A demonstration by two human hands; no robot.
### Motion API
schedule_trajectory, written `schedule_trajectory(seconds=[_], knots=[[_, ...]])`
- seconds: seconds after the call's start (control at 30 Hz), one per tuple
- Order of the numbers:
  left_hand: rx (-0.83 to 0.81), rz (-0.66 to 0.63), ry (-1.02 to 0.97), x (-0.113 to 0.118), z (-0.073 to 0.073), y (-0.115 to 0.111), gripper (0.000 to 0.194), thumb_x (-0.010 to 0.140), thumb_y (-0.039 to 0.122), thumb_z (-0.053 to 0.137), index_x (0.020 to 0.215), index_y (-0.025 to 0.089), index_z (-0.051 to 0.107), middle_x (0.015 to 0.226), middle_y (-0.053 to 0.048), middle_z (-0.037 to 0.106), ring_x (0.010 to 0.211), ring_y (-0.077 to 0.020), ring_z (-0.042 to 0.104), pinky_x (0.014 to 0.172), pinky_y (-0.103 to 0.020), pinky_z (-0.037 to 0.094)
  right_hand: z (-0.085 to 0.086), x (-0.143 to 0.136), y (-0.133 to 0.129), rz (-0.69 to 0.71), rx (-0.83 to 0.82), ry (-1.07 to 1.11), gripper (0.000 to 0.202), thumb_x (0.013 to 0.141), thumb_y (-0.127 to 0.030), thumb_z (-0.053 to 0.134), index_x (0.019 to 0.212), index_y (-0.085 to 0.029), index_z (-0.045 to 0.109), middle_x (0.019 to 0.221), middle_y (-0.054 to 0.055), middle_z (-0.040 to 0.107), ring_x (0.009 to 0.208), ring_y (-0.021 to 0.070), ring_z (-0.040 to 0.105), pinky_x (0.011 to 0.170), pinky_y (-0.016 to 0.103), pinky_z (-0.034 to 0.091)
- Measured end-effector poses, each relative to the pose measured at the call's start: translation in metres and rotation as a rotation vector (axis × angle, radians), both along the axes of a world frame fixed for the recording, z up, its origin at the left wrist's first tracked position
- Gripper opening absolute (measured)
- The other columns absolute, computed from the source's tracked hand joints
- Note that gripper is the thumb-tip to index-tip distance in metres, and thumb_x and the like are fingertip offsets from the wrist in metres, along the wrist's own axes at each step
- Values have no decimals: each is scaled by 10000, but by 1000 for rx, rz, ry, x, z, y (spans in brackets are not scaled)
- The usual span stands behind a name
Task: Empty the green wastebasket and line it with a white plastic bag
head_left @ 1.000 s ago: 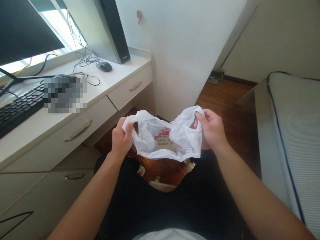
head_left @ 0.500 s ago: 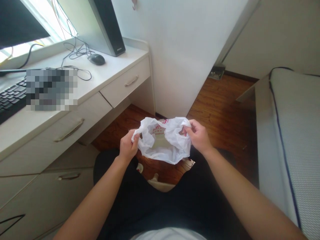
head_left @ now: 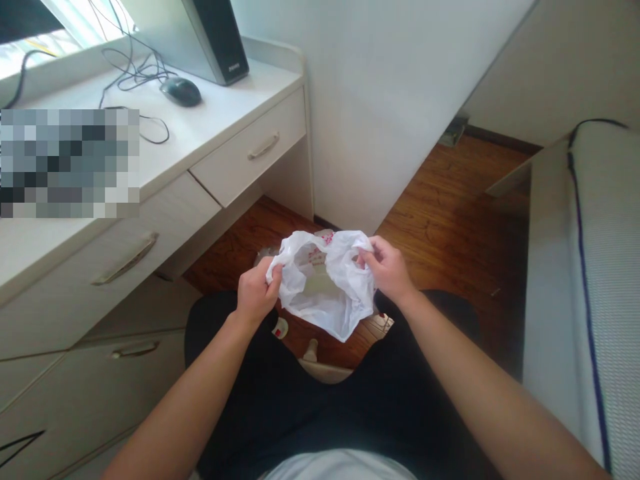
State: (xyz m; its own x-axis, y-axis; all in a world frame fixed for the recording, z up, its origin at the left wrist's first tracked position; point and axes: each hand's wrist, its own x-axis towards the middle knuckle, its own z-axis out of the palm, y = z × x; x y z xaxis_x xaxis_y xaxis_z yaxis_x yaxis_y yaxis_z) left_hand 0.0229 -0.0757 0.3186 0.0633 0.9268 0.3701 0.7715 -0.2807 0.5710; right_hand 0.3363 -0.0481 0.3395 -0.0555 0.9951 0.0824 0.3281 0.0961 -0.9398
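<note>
A thin white plastic bag (head_left: 327,310) with red print hangs between my hands above the wooden floor, its mouth spread wide. Something pale shows at the bottom of the bag, too unclear to name. My left hand (head_left: 257,287) pinches the bag's left edge between thumb and fingers. On the other side, my right hand (head_left: 389,268) grips the right edge near the handle loop, fingers curled into the plastic.
To the left stands a white desk (head_left: 220,127) with drawers, a black mouse (head_left: 181,91), cables and a computer tower (head_left: 210,40). A bed (head_left: 615,267) lies at the right. My dark-clad legs frame the wooden floor (head_left: 425,220).
The view has shifted, so the desk sits further left and the bed further right. Both hands still hold the bag, and its front edge now hangs in a sharper point.
</note>
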Motion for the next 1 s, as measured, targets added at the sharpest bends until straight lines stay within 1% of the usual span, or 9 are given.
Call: schedule_trajectory(seconds=[0.1, 0.2, 0.3, 0.47, 0.6, 0.7, 0.83, 0.93, 1.0], knots=[[-19, 32, -23, 0, -4, 0, 367, 1074, 472, 445, 871, 226, 626, 715, -37, 654, 638, -194, 624, 644, -287, 427, -11, -5, 4, 21, -25, -9, 193, 984, -411, 630, 911, -232, 642, 746, -7, 715, 690, 174, 668, 713, 287, 483], [-108, 30, -36, 5, -17, 2, 368, 1075, 476, 435, 882, 231, 630, 711, -32, 649, 642, -196, 619, 645, -291, 405, -30, -3, 9, 6, -65, -66, 180, 966, -398, 606, 899, -233, 636, 762, 2, 732, 699, 184, 685, 710, 295, 486], [-200, 9, -36, 11, -29, 9, 369, 1077, 484, 432, 913, 231, 644, 753, -41, 669, 684, -204, 632, 668, -298, 397, -46, 8, 14, -47, -79, -114, 196, 961, -403, 596, 880, -231, 643, 762, 10, 731, 713, 191, 688, 722, 302, 486], [-273, -3, -68, 13, -37, 29, 395, 1066, 510, 456, 839, 228, 614, 750, -30, 638, 710, -195, 595, 702, -301, 402, -54, 27, 27, -122, -111, -122, 257, 963, -472, 628, 909, -225, 675, 761, 12, 733, 687, 192, 672, 714, 309, 481], [-330, 7, -151, 8, -48, 39, 387, 1036, 496, 492, 810, 214, 629, 784, -37, 660, 764, -203, 602, 745, -308, 418, -63, 28, 37, -32, -178, -150, 211, 962, -420, 621, 911, -223, 677, 780, 15, 743, 709, 191, 677, 708, 301, 473], [-444, -2, -174, 1, -65, 40, 378, 1015, 493, 499, 829, 208, 664, 795, -45, 694, 764, -213, 619, 731, -311, 411, -78, 26, 40, 18, -221, -192, 174, 960, -369, 613, 890, -220, 671, 782, 19, 749, 728, 193, 686, 715, 297, 464], [-567, 32, -175, -5, -94, 44, 415, 980, 543, 506, 805, 208, 677, 768, -54, 714, 759, -232, 639, 714, -316, 408, -105, 26, 43, -15, -265, -235, 172, 972, -345, 604, 874, -217, 665, 773, 19, 747, 713, 185, 665, 694, 289, 439], [-654, 84, -204, -7, -116, 51, 468, 936, 610, 522, 824, 196, 710, 789, -68, 739, 795, -259, 669, 740, -330, 448, -128, 27, 52, -35, -350, -240, 135, 967, -303, 602, 879, -216, 654, 754, 11, 733, 690, 177, 650, 674, 281, 436], [-746, 78, -237, -9, -128, 56, 497, 887, 647, 559, 836, 183, 728, 827, -78, 761, 834, -278, 689, 773, -344, 483, -145, 29, 59, -35, -420, -237, 96, 946, -264, 613, 867, -215, 635, 747, 7, 723, 695, 174, 652, 665, 273, 441]])
